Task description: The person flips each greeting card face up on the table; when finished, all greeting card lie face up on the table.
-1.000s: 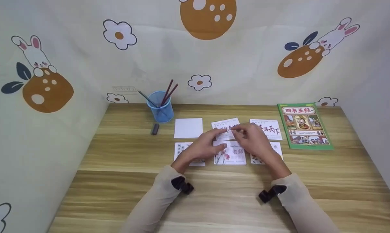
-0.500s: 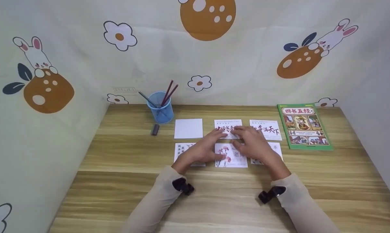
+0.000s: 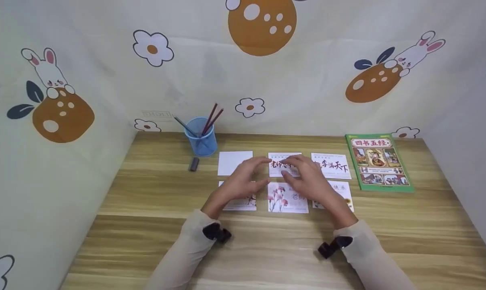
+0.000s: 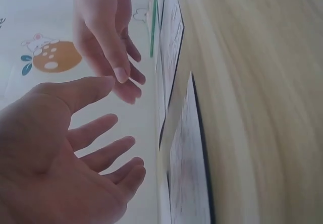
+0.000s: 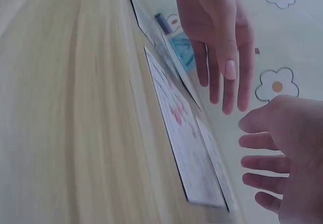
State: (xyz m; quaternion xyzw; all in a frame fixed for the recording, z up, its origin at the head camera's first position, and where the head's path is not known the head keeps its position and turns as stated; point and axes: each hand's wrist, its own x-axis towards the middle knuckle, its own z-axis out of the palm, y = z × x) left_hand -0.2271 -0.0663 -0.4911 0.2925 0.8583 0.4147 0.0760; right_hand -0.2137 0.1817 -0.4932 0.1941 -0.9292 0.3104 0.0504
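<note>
Six cards lie in two rows of three on the wooden desk, as I log them from my remote station. Far row, left to right: a blank white card, a calligraphy card partly behind the fingers, and a card with bold black characters. Near row: a left card largely under the wrist, a carnation card, and a right card with only its far part showing.

Left hand: raised above the cards, fingers spread wide and relaxed, holding nothing; I see the same loose spread in the left wrist view.

Right hand: likewise raised, fingers straight and slack, tips over the calligraphy card's near edge; I cannot tell whether they touch it. The right wrist view shows it empty.

Other items: a blue pen cup with pencils at the far left, a small dark cap just near it, and a green picture book at the far right.
</note>
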